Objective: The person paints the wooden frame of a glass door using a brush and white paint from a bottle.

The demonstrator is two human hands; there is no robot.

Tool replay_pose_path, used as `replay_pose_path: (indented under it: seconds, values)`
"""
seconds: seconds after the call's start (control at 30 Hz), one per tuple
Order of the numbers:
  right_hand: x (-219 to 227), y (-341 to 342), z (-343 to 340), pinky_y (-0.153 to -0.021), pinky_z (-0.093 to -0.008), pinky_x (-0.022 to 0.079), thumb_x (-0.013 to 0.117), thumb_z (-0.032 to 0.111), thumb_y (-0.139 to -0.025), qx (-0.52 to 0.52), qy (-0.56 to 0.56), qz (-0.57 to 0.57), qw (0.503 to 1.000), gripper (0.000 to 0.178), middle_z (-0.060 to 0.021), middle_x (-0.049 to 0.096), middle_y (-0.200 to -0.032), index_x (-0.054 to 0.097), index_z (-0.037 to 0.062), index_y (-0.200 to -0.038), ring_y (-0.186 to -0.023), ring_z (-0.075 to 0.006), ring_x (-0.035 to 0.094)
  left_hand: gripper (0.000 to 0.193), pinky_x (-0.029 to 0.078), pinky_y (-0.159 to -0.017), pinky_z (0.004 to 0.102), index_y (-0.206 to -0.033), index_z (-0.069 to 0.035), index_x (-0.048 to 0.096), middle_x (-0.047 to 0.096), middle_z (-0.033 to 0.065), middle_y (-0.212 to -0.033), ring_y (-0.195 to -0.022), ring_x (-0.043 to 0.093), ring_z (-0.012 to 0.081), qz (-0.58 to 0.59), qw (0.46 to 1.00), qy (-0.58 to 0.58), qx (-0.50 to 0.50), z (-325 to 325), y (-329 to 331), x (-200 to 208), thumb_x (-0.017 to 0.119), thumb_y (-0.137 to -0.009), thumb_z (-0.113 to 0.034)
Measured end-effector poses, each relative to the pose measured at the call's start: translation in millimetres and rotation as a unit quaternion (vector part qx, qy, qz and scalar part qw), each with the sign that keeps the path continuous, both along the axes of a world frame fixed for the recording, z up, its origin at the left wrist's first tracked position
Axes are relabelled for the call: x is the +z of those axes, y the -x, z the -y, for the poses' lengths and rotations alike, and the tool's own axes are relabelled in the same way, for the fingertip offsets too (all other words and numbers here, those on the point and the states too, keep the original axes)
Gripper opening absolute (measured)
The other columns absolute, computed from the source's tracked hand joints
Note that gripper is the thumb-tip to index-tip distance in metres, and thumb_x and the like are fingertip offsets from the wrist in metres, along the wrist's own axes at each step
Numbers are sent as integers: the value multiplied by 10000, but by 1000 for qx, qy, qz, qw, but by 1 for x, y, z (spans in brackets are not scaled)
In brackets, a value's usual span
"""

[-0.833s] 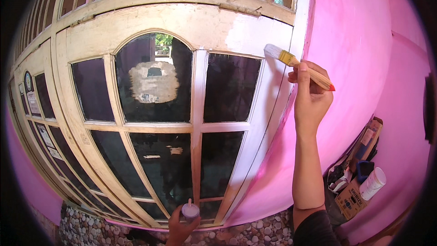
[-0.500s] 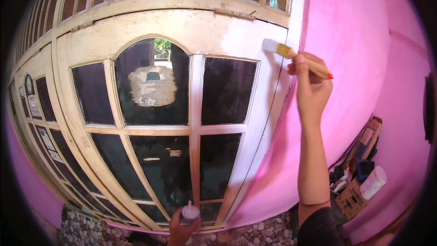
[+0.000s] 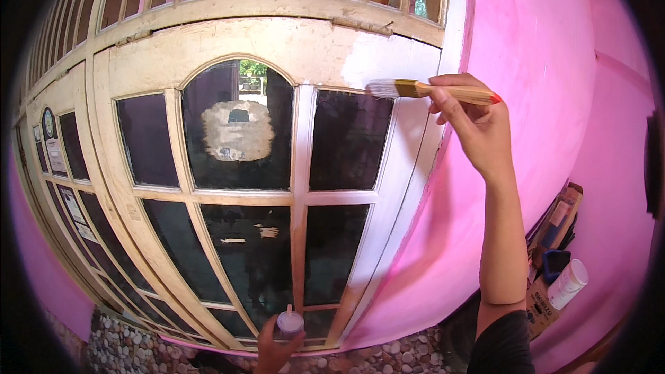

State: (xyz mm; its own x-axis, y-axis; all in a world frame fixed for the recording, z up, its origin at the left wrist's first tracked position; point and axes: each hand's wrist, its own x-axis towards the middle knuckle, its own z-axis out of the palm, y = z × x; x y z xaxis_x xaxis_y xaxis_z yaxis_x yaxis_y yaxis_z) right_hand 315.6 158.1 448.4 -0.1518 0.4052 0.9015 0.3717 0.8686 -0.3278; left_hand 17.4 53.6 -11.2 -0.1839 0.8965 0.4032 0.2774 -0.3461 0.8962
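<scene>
My right hand [image 3: 474, 114] grips the wooden handle of a paintbrush [image 3: 433, 88], which lies nearly level with its white bristles pointing left. The bristles are at the upper edge of the right glass pane, by the top rail of a cream door [image 3: 277, 38]. Fresh white paint [image 3: 388, 62] covers that rail's right end, the right stile and part of the middle upright; the rest is old cream. Low in the middle, my left hand [image 3: 277, 350] is wrapped around a small cup [image 3: 289, 324] of pale paint with a stick standing in it.
A pink wall [image 3: 526, 83] curves away right of the door frame. At its foot stand a cardboard box [image 3: 542, 308], a white bucket [image 3: 568, 282] and assorted clutter. Pebbled flooring [image 3: 402, 357] runs below. Torn paper remnants [image 3: 237, 131] stick to the arched pane.
My right hand has brought the brush left and slightly down, from the door's upper right corner to the top of the right pane, turning it level. My left hand keeps the cup in place.
</scene>
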Motion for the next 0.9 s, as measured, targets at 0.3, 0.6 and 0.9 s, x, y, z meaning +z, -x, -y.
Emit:
replay_pose_path:
  seconds: [0.3,0.6,0.9]
  values:
    - [12,25,-3,-724,-268,558,744,189,-987,11,-73,11,997,230,-84,740,-1097,765,-17,-1088,-865,-138,692,637,576,-899,370,-1267,54,594,708,156,-1121,-1042,707,225,-18,1000,-20,16,7,1,7,930,-757,-129]
    - [-18,32,1,-722,-286,565,696,141,-1018,17,-112,-129,985,257,-123,742,-970,693,-58,-1180,-809,-161,706,646,570,-914,360,-1275,70,585,696,156,-1130,-1052,695,218,3,1000,-22,14,11,5,4,927,-761,-123]
    - [-161,27,33,-671,-306,535,551,29,-965,60,85,-247,963,98,-81,638,-896,620,-18,-1015,-686,-160,617,646,575,-917,363,-1271,51,594,703,152,-1128,-1045,701,214,1,1000,0,9,8,1,7,934,-753,-131]
